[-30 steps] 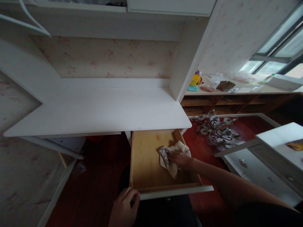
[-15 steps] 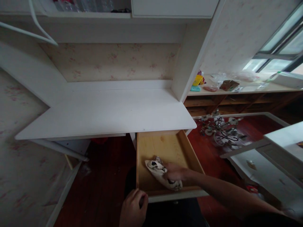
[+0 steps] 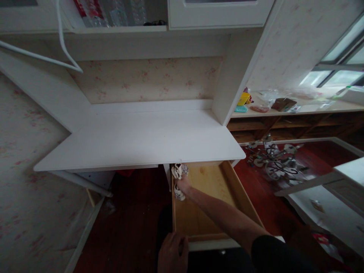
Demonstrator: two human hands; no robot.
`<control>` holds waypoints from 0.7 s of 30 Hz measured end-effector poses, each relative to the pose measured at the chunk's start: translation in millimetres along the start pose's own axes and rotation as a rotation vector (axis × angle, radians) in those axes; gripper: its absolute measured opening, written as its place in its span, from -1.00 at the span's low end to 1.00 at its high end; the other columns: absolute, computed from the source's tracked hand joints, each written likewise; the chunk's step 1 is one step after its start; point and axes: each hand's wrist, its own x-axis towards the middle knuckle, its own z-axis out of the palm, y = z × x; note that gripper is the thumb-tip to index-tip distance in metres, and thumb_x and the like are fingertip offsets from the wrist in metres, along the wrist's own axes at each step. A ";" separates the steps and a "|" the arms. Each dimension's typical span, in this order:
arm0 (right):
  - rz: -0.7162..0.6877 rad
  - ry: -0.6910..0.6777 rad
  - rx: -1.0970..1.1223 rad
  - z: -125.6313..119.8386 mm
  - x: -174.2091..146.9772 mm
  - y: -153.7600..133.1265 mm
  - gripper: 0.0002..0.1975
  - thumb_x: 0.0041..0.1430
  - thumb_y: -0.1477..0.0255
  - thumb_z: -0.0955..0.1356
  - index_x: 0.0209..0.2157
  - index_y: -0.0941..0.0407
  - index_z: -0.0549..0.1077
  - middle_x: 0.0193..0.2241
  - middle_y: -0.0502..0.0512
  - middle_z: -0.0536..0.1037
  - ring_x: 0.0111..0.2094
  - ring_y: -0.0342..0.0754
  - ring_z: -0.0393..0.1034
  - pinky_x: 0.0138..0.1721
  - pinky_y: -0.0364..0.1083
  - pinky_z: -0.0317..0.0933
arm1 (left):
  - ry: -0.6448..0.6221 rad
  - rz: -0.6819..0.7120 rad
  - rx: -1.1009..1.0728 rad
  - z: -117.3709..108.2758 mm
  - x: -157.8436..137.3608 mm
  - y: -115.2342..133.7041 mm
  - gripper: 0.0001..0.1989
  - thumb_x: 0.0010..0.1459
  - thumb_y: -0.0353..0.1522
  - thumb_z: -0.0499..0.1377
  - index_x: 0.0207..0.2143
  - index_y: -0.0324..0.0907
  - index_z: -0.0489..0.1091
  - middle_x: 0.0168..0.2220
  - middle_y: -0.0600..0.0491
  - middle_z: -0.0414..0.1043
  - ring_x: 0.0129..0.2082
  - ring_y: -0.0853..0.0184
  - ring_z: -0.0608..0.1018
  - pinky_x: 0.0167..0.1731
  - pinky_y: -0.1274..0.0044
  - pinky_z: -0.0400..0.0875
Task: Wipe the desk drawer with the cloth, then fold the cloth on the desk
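Observation:
My right hand (image 3: 184, 184) is closed on a crumpled, pale cloth with dark patterning (image 3: 176, 171). It presses the cloth against the bottom of the pulled-out wooden drawer (image 3: 210, 197), in the far left corner beside the left wall. Cloth bunches out on both sides of the fingers. At the drawer's front left corner, my left hand (image 3: 173, 253) has its fingers curled against the edge, gripping it. The drawer has a white front and hangs under the white desk (image 3: 142, 140).
A white cable (image 3: 64, 49) dangles at upper left, before a shelf with plastic bottles (image 3: 116, 13). On the red floor to the right lies a chandelier (image 3: 274, 157). Behind it stands a low wooden shelf unit (image 3: 301, 121) with bags and a box on top. White furniture (image 3: 321, 201) stands at right.
My right hand has carried the cloth from the drawer's front to its far left corner. My left hand stays at the front left corner. The view has shifted slightly.

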 end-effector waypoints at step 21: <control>-0.930 -0.362 -1.135 -117.5 34.0 37.2 -0.79 0.19 0.54 0.25 -0.26 0.07 0.50 -0.20 0.06 0.56 -0.01 -0.09 0.30 0.12 -0.02 0.04 | 0.085 -0.042 0.005 33.5 -7.6 -17.0 -0.62 0.25 -0.21 -0.11 -0.51 -0.09 0.38 -0.56 0.07 0.40 -0.54 0.42 0.47 -0.50 0.62 0.33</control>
